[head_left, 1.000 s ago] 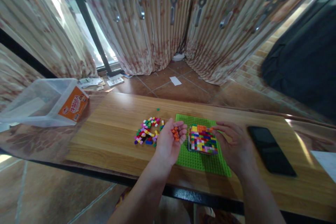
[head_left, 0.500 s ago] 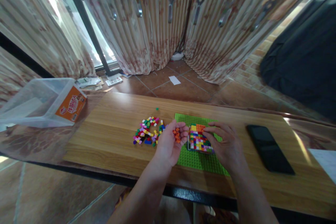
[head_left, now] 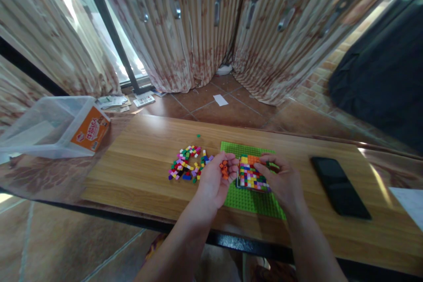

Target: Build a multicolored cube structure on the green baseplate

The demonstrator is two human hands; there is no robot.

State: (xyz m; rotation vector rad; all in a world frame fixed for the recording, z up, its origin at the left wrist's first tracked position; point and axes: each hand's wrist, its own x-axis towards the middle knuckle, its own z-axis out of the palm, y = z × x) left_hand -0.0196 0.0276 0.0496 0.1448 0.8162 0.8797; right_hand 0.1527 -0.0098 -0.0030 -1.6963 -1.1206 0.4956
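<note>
My left hand (head_left: 214, 178) is cupped palm up, with several small orange toy bricks (head_left: 224, 170) lying in it. Right beside its fingertips is a block of multicoloured bricks (head_left: 249, 176) on a green studded baseplate (head_left: 251, 202). My right hand (head_left: 280, 178) reaches over the block's far right part, thumb and forefinger closed at its row of orange bricks. The piece between those fingertips is mostly hidden, but appears to be an orange brick. Left of my left hand, a loose pile of mixed bricks (head_left: 185, 165) lies on the wooden table (head_left: 132, 172), partly covered by that hand.
A black phone (head_left: 340, 187) lies on the right of the table, with a white sheet (head_left: 408, 202) at the far right edge. A clear plastic bin (head_left: 56, 128) with an orange label stands at the left. One green brick (head_left: 198, 135) lies apart behind the pile.
My right hand has moved slightly left and down onto the orange row, its fingers drawn closer together. The left hand stays cupped around the orange bricks.
</note>
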